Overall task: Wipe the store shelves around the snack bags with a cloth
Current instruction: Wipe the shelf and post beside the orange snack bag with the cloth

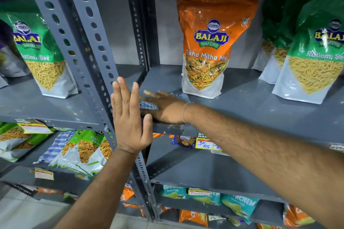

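Note:
My right hand (163, 107) lies flat on the grey shelf (251, 106), pressing a blue-and-white checked cloth (149, 105) down near the shelf's left front corner. Most of the cloth is hidden under the palm. An orange Tikha Mitha Mix bag (210, 42) stands upright just behind and to the right of that hand. My left hand (128, 117) is raised flat with fingers straight and apart, held against the slotted grey upright (89, 46), holding nothing. Green Ratlami Sev bags stand at the left (40, 50) and right (314, 52).
Lower shelves carry more snack bags (87, 150), another checked cloth (59, 143) and yellow price labels (203, 144). Teal and orange bags (238, 204) fill the bottom rows. A pale tiled floor (22, 210) shows at the lower left.

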`<state>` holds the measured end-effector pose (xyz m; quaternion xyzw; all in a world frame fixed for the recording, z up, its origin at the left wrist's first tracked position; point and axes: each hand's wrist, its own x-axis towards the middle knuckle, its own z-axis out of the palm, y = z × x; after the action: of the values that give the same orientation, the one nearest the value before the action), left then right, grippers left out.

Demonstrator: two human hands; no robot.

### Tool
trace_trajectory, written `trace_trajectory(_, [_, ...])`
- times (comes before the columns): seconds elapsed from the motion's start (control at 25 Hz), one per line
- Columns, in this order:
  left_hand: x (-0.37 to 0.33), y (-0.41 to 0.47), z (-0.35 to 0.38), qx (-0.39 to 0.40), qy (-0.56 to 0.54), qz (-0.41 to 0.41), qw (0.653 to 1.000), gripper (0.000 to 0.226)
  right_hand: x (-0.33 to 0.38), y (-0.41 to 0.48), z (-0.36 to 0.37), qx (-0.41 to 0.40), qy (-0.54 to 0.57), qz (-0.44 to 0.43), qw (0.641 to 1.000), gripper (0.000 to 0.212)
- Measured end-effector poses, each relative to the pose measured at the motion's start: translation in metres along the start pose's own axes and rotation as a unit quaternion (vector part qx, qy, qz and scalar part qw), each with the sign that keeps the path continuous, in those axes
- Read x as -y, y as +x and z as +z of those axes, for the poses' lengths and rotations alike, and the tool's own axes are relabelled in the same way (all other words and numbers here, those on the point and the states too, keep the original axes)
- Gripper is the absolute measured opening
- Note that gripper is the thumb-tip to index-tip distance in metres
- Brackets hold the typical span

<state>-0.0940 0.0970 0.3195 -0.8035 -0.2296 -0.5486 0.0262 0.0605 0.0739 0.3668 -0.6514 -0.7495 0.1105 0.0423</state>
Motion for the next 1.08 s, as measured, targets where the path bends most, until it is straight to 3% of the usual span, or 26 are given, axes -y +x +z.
trace_trajectory(0.24, [-0.004, -0.002, -0.005, -0.002, -0.038, -0.011, 0.999, 0.076, 0.014, -0.074, 0.015, -0.101, -0.011, -0.085, 0.991, 0.060])
trace_trajectory(0.36, [-0.002, -0.003, -0.010, 0.009, -0.043, -0.011, 0.999, 0.073, 0.014, -0.083, 0.023, -0.105, -0.035, -0.123, 0.986, 0.054])
trace_trajectory(0.44, [0.002, -0.003, -0.012, 0.019, -0.026, -0.001, 0.999, 0.071, 0.007, -0.078, 0.017, -0.119, 0.063, -0.099, 0.986, 0.046])
trace_trajectory(0.52, [0.002, -0.003, -0.011, 0.020, -0.013, 0.001, 1.000, 0.070, -0.011, -0.063, 0.002, -0.200, 0.185, -0.040, 0.961, 0.049])
trace_trajectory(0.56, [-0.001, -0.002, -0.009, 0.017, -0.008, -0.002, 1.000, 0.069, -0.020, -0.053, -0.005, -0.228, 0.181, -0.013, 0.957, 0.053])
trace_trajectory(0.6, [-0.002, -0.002, -0.006, 0.012, -0.003, -0.006, 1.000, 0.069, -0.024, -0.043, -0.012, -0.224, 0.132, 0.015, 0.966, 0.057])
trace_trajectory(0.68, [-0.005, -0.002, 0.005, 0.007, -0.006, -0.011, 1.000, 0.069, -0.029, -0.024, -0.016, -0.132, 0.017, 0.051, 0.990, 0.062])
trace_trajectory(0.76, [-0.002, -0.005, 0.006, 0.001, 0.007, -0.017, 1.000, 0.069, -0.017, -0.009, -0.008, -0.037, 0.003, 0.028, 0.999, 0.057])
trace_trajectory(0.88, [0.000, -0.006, 0.000, -0.001, 0.012, -0.014, 1.000, 0.069, 0.003, -0.027, 0.003, -0.063, 0.027, -0.012, 0.998, 0.058])
trace_trajectory(1.08, [-0.006, -0.006, 0.001, -0.005, -0.037, -0.045, 0.998, 0.072, 0.018, -0.093, 0.023, -0.113, -0.024, -0.067, 0.991, 0.060])
